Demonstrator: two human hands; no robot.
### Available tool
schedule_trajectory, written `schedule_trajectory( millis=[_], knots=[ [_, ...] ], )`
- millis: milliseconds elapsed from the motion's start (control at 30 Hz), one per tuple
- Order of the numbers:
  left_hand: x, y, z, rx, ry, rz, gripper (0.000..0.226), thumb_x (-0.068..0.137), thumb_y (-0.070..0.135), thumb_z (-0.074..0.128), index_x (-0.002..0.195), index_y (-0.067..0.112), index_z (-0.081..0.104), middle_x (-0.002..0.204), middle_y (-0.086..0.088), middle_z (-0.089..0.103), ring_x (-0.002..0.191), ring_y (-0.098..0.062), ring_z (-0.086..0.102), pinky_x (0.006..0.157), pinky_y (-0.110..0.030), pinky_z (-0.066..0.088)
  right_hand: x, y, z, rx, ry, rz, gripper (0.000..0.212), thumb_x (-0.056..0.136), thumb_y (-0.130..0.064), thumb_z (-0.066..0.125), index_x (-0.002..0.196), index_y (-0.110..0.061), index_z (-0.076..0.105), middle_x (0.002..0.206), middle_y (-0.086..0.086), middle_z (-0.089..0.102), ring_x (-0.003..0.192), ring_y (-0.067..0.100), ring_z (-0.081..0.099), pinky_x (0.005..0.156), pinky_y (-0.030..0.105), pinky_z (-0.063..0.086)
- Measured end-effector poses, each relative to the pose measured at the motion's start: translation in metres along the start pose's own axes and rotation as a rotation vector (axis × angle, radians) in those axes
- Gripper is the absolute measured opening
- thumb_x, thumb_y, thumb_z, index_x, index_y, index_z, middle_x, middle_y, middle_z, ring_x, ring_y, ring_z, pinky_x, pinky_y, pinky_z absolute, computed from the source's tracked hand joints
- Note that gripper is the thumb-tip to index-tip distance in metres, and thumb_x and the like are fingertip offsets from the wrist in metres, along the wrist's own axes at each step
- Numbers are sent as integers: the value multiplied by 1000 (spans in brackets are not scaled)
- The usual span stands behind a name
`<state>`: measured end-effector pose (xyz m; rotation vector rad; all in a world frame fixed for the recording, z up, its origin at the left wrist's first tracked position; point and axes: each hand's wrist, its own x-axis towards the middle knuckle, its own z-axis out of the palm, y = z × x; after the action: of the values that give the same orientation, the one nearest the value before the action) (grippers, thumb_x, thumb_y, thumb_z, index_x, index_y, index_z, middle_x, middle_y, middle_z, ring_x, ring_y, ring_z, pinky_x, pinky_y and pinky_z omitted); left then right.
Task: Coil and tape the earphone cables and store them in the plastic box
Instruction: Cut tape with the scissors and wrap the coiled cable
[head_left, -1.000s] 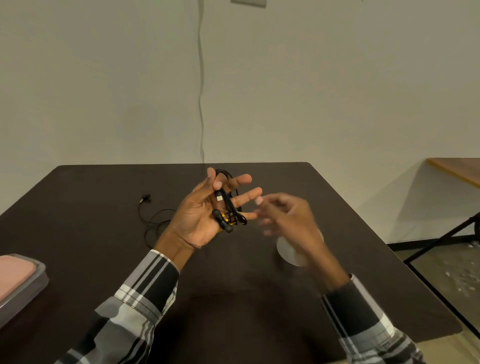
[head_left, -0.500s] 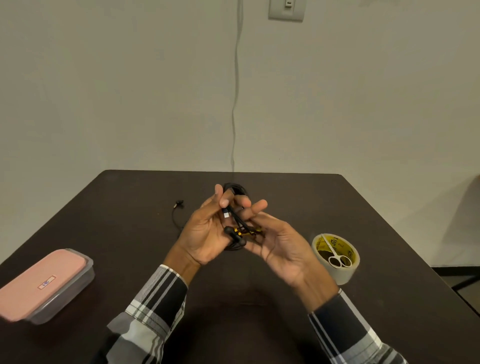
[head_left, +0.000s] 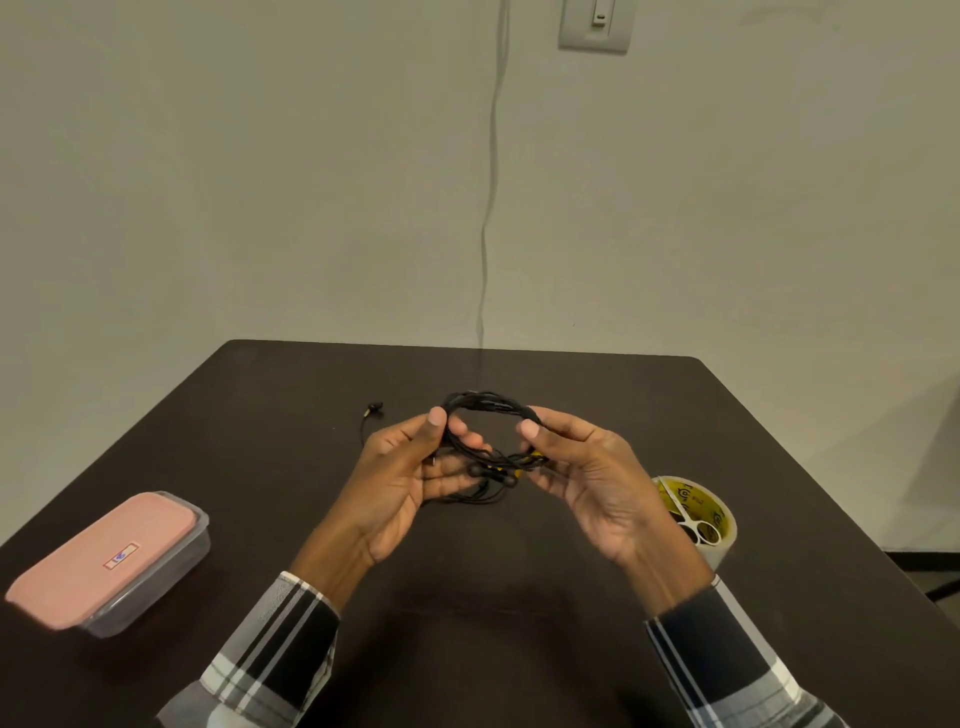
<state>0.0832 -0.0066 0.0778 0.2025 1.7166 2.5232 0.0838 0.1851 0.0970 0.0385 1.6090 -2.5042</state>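
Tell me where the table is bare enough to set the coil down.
Bare: between plastic box and left hand, and the near edge between the sleeves. Crowded: right, by tape roll holding scissors; loose cable behind the left hand.

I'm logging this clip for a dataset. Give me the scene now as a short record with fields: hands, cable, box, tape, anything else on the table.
left hand: pinches the left side of the coil
right hand: pinches the right side of the coil
coil: black earphone cable, looped, held above the table between both hands; a yellow band on its near side
box: clear plastic, pink lid on, at the table's left
tape roll: at the right, partly behind the right wrist
scissors: small, white handles, lying in the roll's hole
second cable: loose on the table beyond the left hand
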Motion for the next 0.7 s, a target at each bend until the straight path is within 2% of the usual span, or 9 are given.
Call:
schedule_trajectory(
  millis=[100,233,367,533,700],
  knots=[
    [-3,-1,-2,51,79,-2,27,97,28,53,93,7,69,92,-13,75,88,-28,75,74,-35,62,-1,0,1,-19,-13,-5,38,69,-11,78,107,-5,73,85,6,74,72,11,69,64,24,56],
    [-6,-2,-3,114,156,11,26,96,26,57,98,6,72,92,-14,77,87,-27,75,73,-33,62,0,1,4,-30,1,-20,33,70,-16,77,100,-6,75,85,6,75,71,10,69,61,23,56],
    [-6,-6,-3,188,257,56,15,95,18,62,101,9,73,88,-9,78,83,-22,76,68,-29,62,0,4,6,-51,58,-31,30,71,-17,78,99,-6,76,85,7,76,71,10,68,62,24,54],
    [-9,-12,-7,375,423,187,6,87,12,73,90,16,75,72,-3,76,71,-16,75,60,-26,61,-1,9,9,-86,138,-54,22,77,-13,78,97,-4,77,85,9,77,68,9,69,59,22,53],
    [-12,-14,-14,522,463,221,7,82,18,79,76,18,74,67,-2,74,66,-18,73,58,-31,59,1,16,13,-107,166,-55,17,78,-11,79,94,-5,78,83,10,76,65,10,67,55,20,52]
  ],
)
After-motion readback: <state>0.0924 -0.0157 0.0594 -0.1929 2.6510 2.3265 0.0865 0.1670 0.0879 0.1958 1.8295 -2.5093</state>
